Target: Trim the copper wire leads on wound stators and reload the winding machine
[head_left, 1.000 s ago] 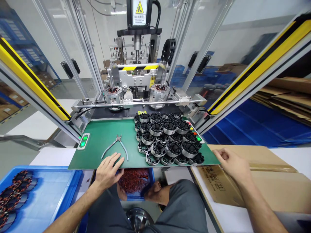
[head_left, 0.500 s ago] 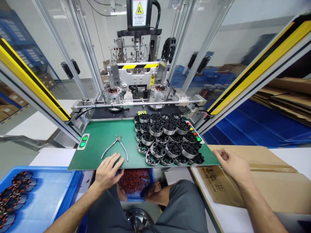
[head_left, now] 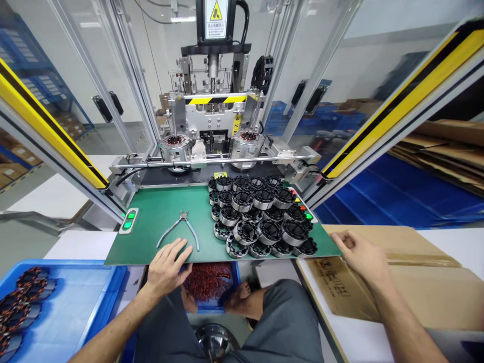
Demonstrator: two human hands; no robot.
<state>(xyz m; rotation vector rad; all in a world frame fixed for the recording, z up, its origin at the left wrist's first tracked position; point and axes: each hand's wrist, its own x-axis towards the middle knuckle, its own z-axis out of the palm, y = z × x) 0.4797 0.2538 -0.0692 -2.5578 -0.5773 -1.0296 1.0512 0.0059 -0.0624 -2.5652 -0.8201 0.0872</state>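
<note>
My left hand [head_left: 168, 267] rests flat over the front edge of the green work surface [head_left: 151, 201], its fingers spread and holding nothing. Just beyond its fingertips lie diagonal cutters [head_left: 184, 218] with grey-blue handles spread apart. My right hand [head_left: 363, 254] is loosely curled at the right corner of that surface, above a cardboard box; nothing shows in its fingers, though they are partly hidden. Between the hands stand stacked rows of stator cores [head_left: 246, 232], silver rings with black inner parts.
Behind the surface, a machine holds two stators with copper windings [head_left: 174, 140] in metal fixtures. A blue tray [head_left: 75, 297] at the left carries wound stators. A blue bin [head_left: 212, 306] of reddish scraps sits below. The cardboard box [head_left: 416, 287] lies at the right; yellow-black posts flank both sides.
</note>
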